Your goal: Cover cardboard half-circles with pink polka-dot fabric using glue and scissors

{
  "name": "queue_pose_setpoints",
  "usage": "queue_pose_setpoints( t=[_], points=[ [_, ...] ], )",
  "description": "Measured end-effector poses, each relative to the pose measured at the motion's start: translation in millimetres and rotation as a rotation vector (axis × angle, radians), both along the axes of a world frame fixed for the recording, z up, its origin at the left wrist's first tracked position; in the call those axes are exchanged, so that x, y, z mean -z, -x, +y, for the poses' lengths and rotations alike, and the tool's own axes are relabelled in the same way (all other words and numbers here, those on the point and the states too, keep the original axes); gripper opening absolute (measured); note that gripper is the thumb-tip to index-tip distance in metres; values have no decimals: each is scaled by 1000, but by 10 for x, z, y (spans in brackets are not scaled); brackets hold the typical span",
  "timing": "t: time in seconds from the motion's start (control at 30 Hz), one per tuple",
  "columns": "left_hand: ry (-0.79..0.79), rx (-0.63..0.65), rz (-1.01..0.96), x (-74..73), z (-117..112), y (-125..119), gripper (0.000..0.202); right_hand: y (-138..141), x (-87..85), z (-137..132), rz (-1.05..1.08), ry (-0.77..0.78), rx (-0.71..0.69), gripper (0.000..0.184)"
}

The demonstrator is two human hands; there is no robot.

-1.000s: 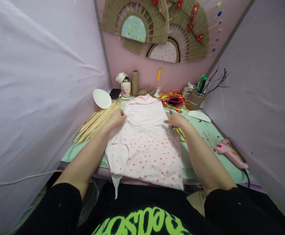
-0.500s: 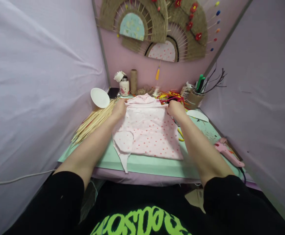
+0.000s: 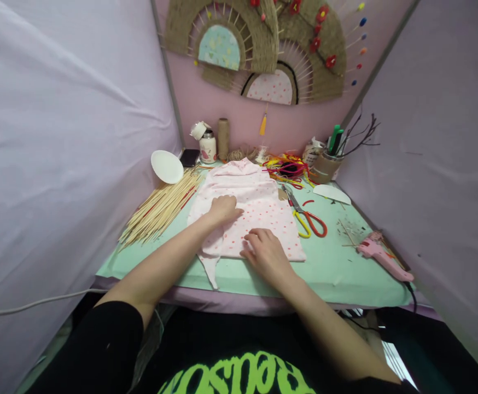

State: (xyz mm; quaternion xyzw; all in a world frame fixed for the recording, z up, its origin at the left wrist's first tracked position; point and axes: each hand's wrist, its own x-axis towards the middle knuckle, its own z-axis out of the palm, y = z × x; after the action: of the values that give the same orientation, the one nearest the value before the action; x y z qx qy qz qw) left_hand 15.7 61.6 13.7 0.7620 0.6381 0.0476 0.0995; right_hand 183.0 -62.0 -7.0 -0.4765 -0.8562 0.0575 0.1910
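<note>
A pink cloth with red dots (image 3: 259, 213) lies spread on the mint-green table cover, its far end rumpled and a narrow strip hanging toward the near edge at left. My left hand (image 3: 223, 210) rests on the middle of the cloth, thumb apart, the other fingers partly hidden behind the hand. Closer to me, my right hand (image 3: 266, 256) is over the cloth's near edge, its fingers apart and slightly bent, with nothing held. Just right of the cloth, scissors (image 3: 300, 212) with one red and one yellow handle lie partly spread.
Thin bamboo sticks (image 3: 161, 210) fan out at left beside a white oval piece (image 3: 167, 167). A phone (image 3: 190, 157), a bottle (image 3: 208, 148) and coloured cords (image 3: 290, 167) line the back. A pink glue gun (image 3: 384, 260) lies at right, near a white half-round piece (image 3: 331, 193).
Both hands have let go of the cloth's far part and come back toward me, onto its middle and near edge. The cloth lies flatter, and the scissors are uncovered.
</note>
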Motion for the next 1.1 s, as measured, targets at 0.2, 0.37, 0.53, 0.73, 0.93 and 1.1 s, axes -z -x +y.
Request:
queue_pose_setpoints(
  t=[0.2,0.37,0.53,0.73,0.93,1.1],
  points=[
    [53,88,-87,-53,16,-122,25,-293,-118,129,187,51,-67,22],
    [-143,259,-173,-232,-112,-38,19,-773,-473,707,173,80,168,27],
    [-40,67,-40,-186,-34,148,21,-904,-490,925,-12,276,309,28],
    [78,-17,-161,-55,51,216,41,-915,-441,581,-68,303,382,30],
    [-195,-121,-251,-327,-298,443,46,-1116,-428,198,-49,415,427,29],
    [-100,19,-348,-356,-1099,553,30,-1139,-226,45,1,346,414,33]
  ],
)
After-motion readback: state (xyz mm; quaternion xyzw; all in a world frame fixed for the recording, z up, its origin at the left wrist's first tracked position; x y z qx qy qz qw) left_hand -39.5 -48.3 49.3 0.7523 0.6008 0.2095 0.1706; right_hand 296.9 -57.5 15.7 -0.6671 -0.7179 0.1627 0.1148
